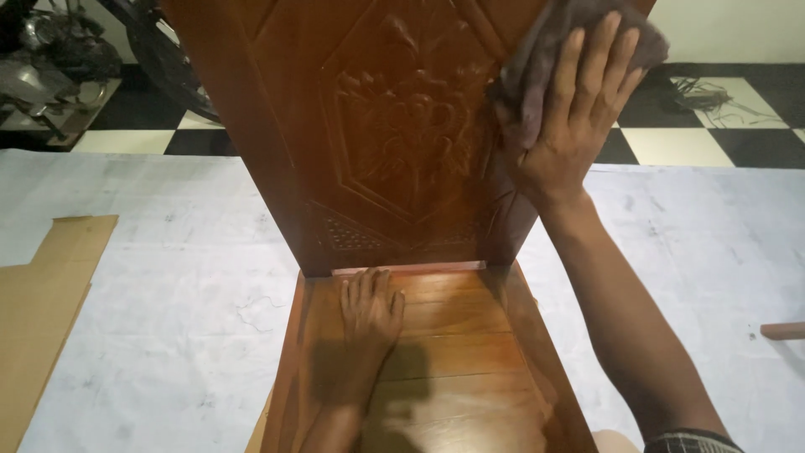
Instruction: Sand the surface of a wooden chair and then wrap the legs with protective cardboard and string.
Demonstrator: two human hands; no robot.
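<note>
While pressed against glossy, reddish-brown varnished wood:
Chair (394, 168): standing on the covered floor, seen from above the seat, backrest rising towards the top of the view.
Backrest: tall, smooth-edged, with a raised angular frame around a carved floral relief; fine lattice-like carving along the bottom edge, just above the seat.
Seat (444, 335): flat planks running crosswise, thin seams between them, sheen strong enough to mirror light; side rails darker and slightly raised.
Cloth (537, 59): soft, crumpled, grey-brown, bunched against the upper right edge of the backrest.
Right hand (579, 109): fingers spread and laid flat over the cloth, pinning it to the wood; forearm stretching down to the lower right corner, patterned sleeve edge just showing.
Left hand (369, 306): palm down on the seat, fingers straight and close together, tips touching the strip at the foot of the backrest; holding nothing.
Floor sheet (176, 277): pale, matte, lightly smudged and creased, spread under and around the chair.
Cardboard (42, 302): flat, tan, notched outline, lying on the sheet at far left.
Tiles (721, 134): black and cream checks beyond the sheet.
Wooden piece (784, 330): small brown end, right edge.
</note>
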